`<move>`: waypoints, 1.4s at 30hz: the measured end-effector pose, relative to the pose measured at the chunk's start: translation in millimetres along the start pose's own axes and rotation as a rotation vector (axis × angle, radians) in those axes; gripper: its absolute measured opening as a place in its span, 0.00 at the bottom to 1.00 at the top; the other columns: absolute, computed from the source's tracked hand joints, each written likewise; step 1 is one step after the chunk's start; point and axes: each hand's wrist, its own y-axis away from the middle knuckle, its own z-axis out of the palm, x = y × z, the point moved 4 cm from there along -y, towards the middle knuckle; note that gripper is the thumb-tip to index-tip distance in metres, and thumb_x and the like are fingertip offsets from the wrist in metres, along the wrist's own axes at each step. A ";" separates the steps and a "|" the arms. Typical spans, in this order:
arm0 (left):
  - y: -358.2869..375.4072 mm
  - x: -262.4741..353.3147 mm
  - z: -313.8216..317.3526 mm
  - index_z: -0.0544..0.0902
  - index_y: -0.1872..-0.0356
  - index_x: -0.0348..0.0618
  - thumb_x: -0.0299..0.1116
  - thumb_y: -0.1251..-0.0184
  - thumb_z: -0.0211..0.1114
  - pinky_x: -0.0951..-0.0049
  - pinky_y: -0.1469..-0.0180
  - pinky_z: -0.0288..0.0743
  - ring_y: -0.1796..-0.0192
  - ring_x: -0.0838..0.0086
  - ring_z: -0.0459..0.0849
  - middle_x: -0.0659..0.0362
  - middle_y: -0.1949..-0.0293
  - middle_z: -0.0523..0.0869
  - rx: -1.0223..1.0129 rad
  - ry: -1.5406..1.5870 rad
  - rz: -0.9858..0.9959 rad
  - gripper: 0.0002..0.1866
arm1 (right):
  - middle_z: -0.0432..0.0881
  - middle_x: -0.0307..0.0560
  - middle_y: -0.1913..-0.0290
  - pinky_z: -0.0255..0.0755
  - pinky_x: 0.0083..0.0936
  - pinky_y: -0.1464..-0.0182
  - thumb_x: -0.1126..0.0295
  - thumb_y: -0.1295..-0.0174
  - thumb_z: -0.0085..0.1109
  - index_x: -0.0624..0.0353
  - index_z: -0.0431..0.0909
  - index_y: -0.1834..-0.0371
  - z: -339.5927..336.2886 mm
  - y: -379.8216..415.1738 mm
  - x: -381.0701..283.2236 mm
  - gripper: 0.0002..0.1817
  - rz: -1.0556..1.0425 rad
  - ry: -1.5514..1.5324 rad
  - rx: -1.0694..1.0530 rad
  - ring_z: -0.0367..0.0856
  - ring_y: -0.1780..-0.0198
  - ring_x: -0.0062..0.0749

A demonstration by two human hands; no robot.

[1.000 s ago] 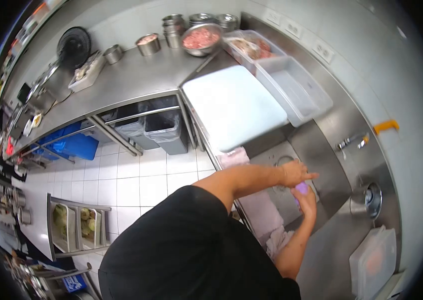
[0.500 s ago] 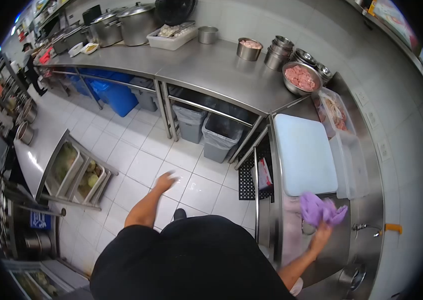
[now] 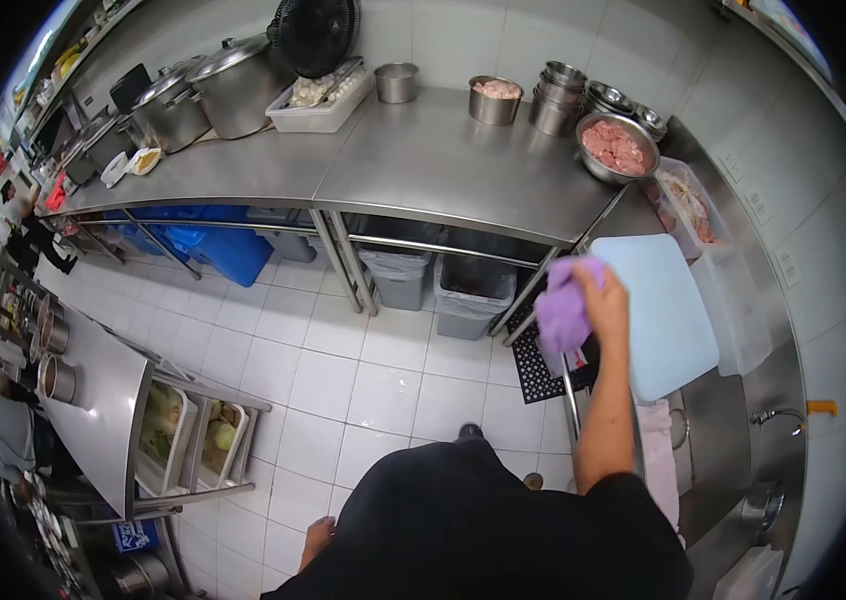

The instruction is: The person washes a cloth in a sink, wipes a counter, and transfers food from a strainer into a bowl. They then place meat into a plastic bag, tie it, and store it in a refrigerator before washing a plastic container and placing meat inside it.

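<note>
My right hand [image 3: 603, 298] is closed around a bunched purple cloth [image 3: 565, 308], held up at the left edge of a pale blue cutting board [image 3: 658, 315]. The board lies on the steel counter by the sink, and the cloth hangs over the gap in front of it. Low beside my body, above the tiled floor, is my left hand [image 3: 319, 532]. It touches no object that I can see, and its fingers are mostly hidden.
Bowls of raw meat [image 3: 613, 148] and stacked steel pots [image 3: 555, 100] stand on the back counter [image 3: 423, 150]. Below are lined bins [image 3: 473, 298]. A clear plastic container [image 3: 730, 310] sits beside the board. Vegetable tubs [image 3: 223, 440] are at left, with co-workers [image 3: 8, 425] beyond.
My right hand has carried the purple cloth from the sink area up and left, past the board's edge. My left hand has dropped back beside my body. The view has shifted.
</note>
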 end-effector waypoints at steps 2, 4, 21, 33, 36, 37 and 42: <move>6.8 54.4 -18.7 0.75 0.39 0.44 0.40 0.33 0.63 0.73 0.69 0.74 0.65 0.71 0.82 0.56 0.60 0.84 0.013 0.273 -0.188 0.23 | 0.85 0.60 0.59 0.76 0.38 0.54 0.39 0.40 0.58 0.61 0.79 0.50 -10.5 -63.4 -19.6 0.33 -0.013 0.185 0.073 0.85 0.56 0.49; 32.7 139.3 -51.6 0.73 0.36 0.43 0.42 0.32 0.62 0.74 0.67 0.75 0.63 0.70 0.83 0.56 0.57 0.85 0.064 0.425 -0.258 0.26 | 0.85 0.61 0.57 0.76 0.40 0.51 0.38 0.40 0.57 0.61 0.71 0.37 -18.7 -121.7 -35.9 0.40 0.256 0.221 0.011 0.84 0.55 0.54; -83.8 215.2 -119.7 0.77 0.41 0.39 0.46 0.28 0.57 0.70 0.52 0.77 0.53 0.69 0.84 0.53 0.53 0.85 0.131 0.429 -0.363 0.24 | 0.60 0.63 0.26 0.46 0.56 0.26 0.44 0.28 0.35 0.48 0.68 0.29 233.6 -329.8 173.6 0.31 0.089 0.904 -0.136 0.52 0.24 0.59; -131.4 294.8 -197.1 0.71 0.33 0.43 0.45 0.32 0.62 0.63 0.58 0.81 0.55 0.65 0.84 0.53 0.55 0.85 0.319 0.756 -0.327 0.29 | 0.62 0.57 0.27 0.42 0.49 0.23 0.53 0.28 0.41 0.54 0.69 0.31 632.6 -327.2 -106.4 0.27 -0.677 0.617 -0.542 0.58 0.26 0.55; -159.5 252.0 -193.0 0.76 0.36 0.46 0.51 0.34 0.63 0.64 0.59 0.81 0.57 0.70 0.84 0.56 0.59 0.86 0.288 0.753 -0.369 0.29 | 0.63 0.59 0.27 0.43 0.44 0.22 0.58 0.28 0.40 0.58 0.68 0.31 696.2 -243.1 -160.6 0.26 -0.697 0.193 -0.660 0.56 0.25 0.51; -168.9 248.5 -202.1 0.75 0.35 0.47 0.53 0.35 0.64 0.63 0.60 0.82 0.56 0.68 0.84 0.56 0.57 0.86 0.289 0.759 -0.356 0.31 | 0.67 0.56 0.29 0.45 0.44 0.23 0.62 0.28 0.41 0.57 0.69 0.32 714.8 -223.5 -165.8 0.24 -0.991 0.272 -0.650 0.58 0.26 0.52; -205.0 246.3 -279.4 0.73 0.34 0.49 0.52 0.34 0.63 0.63 0.56 0.80 0.56 0.69 0.82 0.58 0.53 0.84 0.338 0.951 -0.332 0.31 | 0.70 0.53 0.31 0.55 0.42 0.27 0.70 0.31 0.47 0.57 0.73 0.36 675.6 -195.3 -212.9 0.20 -0.919 0.073 -0.718 0.63 0.29 0.54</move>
